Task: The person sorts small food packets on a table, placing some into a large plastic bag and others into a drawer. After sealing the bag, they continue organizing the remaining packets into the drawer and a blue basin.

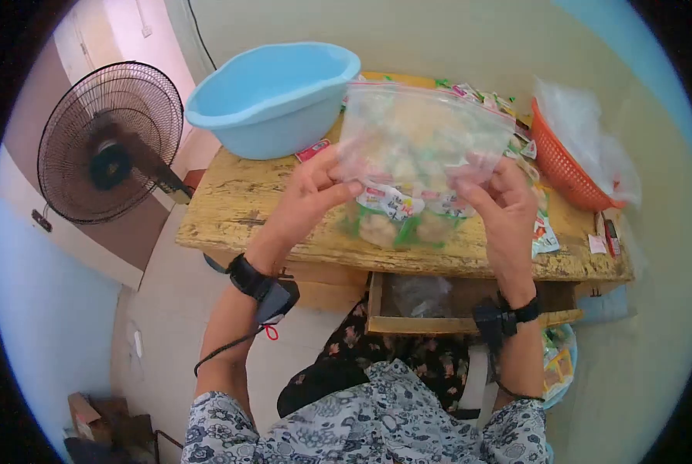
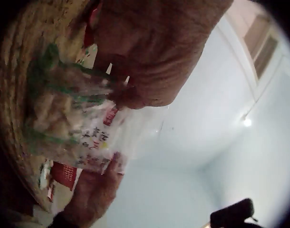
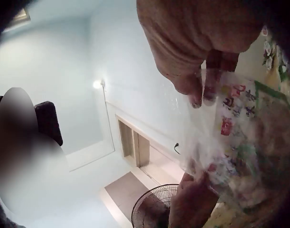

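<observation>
Left hand (image 1: 307,197) and right hand (image 1: 504,205) were each pinched on a side of the clear bag (image 1: 415,143), held up over the near table (image 1: 230,203) edge. Packets (image 1: 396,207) were sagged low inside. If either pinch slipped on the thin plastic, they could likely be spilled into the open drawer (image 1: 469,323).

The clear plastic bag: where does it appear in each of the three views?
Head: centre, clear plastic bag pinched between left hand and right hand.
Left wrist: left of centre, under the left hand.
Right wrist: right side, below the right hand.
Shared landmark: the printed packets inside it.
</observation>
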A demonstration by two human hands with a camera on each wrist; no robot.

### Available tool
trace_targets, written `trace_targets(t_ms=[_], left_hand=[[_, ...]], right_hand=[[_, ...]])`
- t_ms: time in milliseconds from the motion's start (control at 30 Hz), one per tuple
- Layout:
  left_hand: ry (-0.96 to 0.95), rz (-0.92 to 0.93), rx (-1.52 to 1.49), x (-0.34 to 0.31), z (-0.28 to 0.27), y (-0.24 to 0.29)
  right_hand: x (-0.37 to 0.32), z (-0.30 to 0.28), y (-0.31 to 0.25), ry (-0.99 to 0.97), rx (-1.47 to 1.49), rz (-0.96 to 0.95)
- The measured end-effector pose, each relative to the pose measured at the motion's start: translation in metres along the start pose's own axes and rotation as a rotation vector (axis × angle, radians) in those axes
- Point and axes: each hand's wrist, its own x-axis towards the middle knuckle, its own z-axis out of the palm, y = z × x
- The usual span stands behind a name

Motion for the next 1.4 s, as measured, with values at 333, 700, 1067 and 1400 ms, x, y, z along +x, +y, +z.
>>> trace_targets(t_ms=[333,700,1067,1400], left_hand=[[0.088,0.084,0.072,-0.003,0.01,0.019],[0.172,0.313,0.183,-0.015,0.017,0.038],[0.053,0.235,0.175,-0.022,0.022,-0.001],[0.099,0.087,0.323,-0.036,0.02,-0.049]], right_hand=[[0.015,0.002,-0.029,0.044,0.031,-0.005],[0.008,-0.015,-0.041,0.119,0.109,-0.132],[0.008,-0.015,-0.038,0.12,0.087,-0.15],[0.02,-0.012,-0.073,0.122,-0.179,-0.215]])
